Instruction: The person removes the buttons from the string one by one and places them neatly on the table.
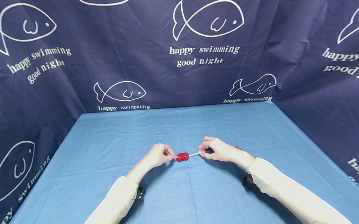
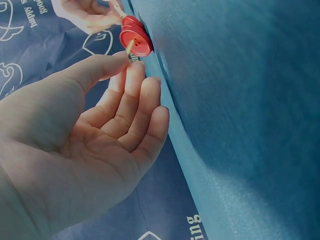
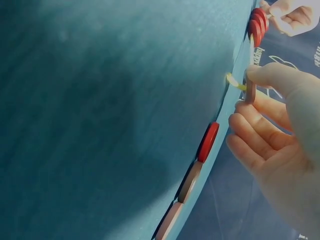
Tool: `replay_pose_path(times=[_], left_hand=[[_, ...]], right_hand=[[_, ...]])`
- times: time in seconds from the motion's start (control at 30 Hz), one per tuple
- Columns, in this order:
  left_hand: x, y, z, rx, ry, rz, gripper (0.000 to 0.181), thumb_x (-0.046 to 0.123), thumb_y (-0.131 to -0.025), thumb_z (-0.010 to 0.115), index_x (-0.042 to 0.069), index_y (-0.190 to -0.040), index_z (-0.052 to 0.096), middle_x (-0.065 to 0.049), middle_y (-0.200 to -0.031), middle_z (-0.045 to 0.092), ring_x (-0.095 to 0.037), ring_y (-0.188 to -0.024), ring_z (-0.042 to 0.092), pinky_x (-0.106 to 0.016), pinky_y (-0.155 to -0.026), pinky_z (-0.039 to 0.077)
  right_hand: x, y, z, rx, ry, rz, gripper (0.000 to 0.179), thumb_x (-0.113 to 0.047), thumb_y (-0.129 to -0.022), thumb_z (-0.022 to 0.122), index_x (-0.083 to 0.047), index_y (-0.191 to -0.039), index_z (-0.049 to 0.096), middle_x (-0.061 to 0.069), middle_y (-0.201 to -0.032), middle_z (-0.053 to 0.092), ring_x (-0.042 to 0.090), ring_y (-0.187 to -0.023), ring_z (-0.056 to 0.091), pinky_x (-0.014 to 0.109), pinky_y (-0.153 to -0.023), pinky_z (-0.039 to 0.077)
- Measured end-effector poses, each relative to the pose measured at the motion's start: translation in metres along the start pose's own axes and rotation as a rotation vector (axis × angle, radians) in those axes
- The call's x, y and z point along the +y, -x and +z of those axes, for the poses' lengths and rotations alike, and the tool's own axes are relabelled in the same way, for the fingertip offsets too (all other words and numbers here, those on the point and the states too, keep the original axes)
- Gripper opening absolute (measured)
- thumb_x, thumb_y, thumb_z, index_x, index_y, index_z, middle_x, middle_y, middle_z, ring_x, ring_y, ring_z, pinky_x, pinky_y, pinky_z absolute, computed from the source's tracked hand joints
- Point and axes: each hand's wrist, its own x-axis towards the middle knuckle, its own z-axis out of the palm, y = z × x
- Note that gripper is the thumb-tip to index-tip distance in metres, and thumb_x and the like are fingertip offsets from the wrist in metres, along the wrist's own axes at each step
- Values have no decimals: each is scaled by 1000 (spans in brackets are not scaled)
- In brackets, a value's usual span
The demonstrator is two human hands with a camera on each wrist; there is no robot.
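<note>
Red buttons (image 1: 182,156) sit close together in a short row on a pale string (image 1: 195,154), low over a big blue cloth (image 1: 185,200). The cloth is spread flat, with a few soft wrinkles. Dark blue curtains (image 1: 158,67) hang at the back and on both sides. They have white fish (image 1: 187,23) drawn on them and white words (image 1: 204,49) that say "happy swimming" and "good night". Two cream sleeves (image 1: 108,207) reach in from the near side.

The red buttons are between the two hands, nearer to the left one. The left hand (image 1: 159,155) pinches the short end of the string with its thumb and a finger, just beside the red buttons. Its other fingers are bent a little. The right hand (image 1: 217,150) pinches a brown button (image 3: 250,89) with its thumb and finger. A bit of string runs from there to the red buttons, and a yellow tip (image 3: 234,81) sticks out next to the brown button. I cannot tell if the red buttons touch the cloth.

Near the right hand, a lone red button (image 3: 209,142), a darker brown one (image 3: 190,182) and a pinkish one (image 3: 169,222) lie in a line on the cloth.
</note>
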Motion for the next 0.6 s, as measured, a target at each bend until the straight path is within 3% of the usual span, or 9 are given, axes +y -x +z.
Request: replay_pose_path(times=[0.6], left_hand=[[0, -1, 0, 13, -1, -8, 4, 6, -80, 67, 7, -77, 69, 1, -67, 64, -5, -57, 53, -20, -54, 45]], right_hand=[[5, 6, -2, 27, 26, -13, 7, -9, -83, 67, -7, -90, 68, 3, -80, 56, 18, -71, 54, 24, -66, 44]])
